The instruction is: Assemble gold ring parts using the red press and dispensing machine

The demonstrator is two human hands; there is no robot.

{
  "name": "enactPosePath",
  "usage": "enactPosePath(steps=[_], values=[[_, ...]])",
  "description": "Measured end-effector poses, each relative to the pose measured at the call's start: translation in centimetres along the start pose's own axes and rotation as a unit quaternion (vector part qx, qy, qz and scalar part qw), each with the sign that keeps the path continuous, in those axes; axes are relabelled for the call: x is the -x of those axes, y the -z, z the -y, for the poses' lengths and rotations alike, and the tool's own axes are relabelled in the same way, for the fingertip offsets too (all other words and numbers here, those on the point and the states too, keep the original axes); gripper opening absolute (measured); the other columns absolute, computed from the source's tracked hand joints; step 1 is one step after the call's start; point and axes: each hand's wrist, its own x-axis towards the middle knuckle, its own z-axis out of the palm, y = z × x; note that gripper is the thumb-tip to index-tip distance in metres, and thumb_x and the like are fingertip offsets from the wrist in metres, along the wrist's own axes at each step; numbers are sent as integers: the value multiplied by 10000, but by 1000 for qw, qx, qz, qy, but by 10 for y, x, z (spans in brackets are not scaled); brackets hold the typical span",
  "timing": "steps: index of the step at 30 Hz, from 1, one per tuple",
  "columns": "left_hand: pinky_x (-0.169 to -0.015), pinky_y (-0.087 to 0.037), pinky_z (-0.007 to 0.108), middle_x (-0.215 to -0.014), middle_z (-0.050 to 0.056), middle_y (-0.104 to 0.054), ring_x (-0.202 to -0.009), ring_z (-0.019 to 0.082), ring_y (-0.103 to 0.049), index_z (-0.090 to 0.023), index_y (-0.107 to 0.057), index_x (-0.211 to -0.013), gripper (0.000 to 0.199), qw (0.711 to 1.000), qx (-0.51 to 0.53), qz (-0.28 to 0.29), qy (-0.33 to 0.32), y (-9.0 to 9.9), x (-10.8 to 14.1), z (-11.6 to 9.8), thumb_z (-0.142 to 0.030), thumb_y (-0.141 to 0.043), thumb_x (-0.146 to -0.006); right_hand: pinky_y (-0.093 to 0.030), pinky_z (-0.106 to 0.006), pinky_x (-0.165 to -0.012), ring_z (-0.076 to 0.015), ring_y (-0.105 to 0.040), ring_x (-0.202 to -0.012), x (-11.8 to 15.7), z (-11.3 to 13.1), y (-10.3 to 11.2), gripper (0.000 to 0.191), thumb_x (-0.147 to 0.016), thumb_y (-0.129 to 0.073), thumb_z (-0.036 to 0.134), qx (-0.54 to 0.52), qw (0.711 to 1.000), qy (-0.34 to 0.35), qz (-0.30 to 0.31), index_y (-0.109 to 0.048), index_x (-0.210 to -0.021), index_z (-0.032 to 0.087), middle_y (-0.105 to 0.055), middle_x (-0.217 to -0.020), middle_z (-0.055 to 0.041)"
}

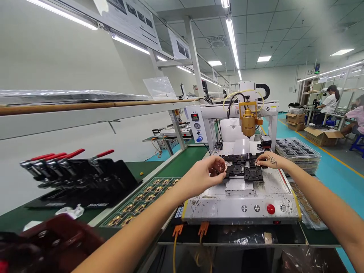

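My left hand (205, 173) is curled round some shiny copper-coloured round pieces (222, 167), just left of the black fixture (236, 170). How many pieces it holds I cannot make out. At the fixture's right side, my right hand (269, 159) has its fingertips pinched together, low over one black nest. A small copper-coloured glint (256, 163) shows at those fingertips, mostly hidden. The fixture lies on the white bed of a bench-top machine (216, 206), below its brass-coloured dispensing head (248, 123).
Green trays of metal parts (150, 193) lie left of the machine. Red-handled toggle clamps (71, 163) stand farther left. Stacked clear trays (298, 151) and bagged round parts (307, 206) are on the right. A red button (270, 209) sits on the front panel. Co-workers sit at far right.
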Motion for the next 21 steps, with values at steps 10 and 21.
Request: enactPosePath(steps=[10, 21], values=[[-774, -587, 319, -897, 8, -715, -797, 178, -673, -235, -668, -1065, 197, 998, 39, -39, -7, -18, 60, -7, -276, -643, -874, -483, -321, -777, -234, -620, -806, 3, 10, -6, 279, -872, -807, 453, 49, 992, 5, -113, -840, -857, 176, -700, -765, -67], [-935, -615, 391, -1086, 52, -771, -1002, 237, -744, -240, -653, -1102, 305, 995, 90, 51, 12, -145, 147, 73, -206, -750, -815, -487, -393, -849, -261, -601, -941, 210, 56, -81, 394, -997, -668, 597, 105, 918, -82, -373, -694, -1054, 207, -653, -1020, -82]])
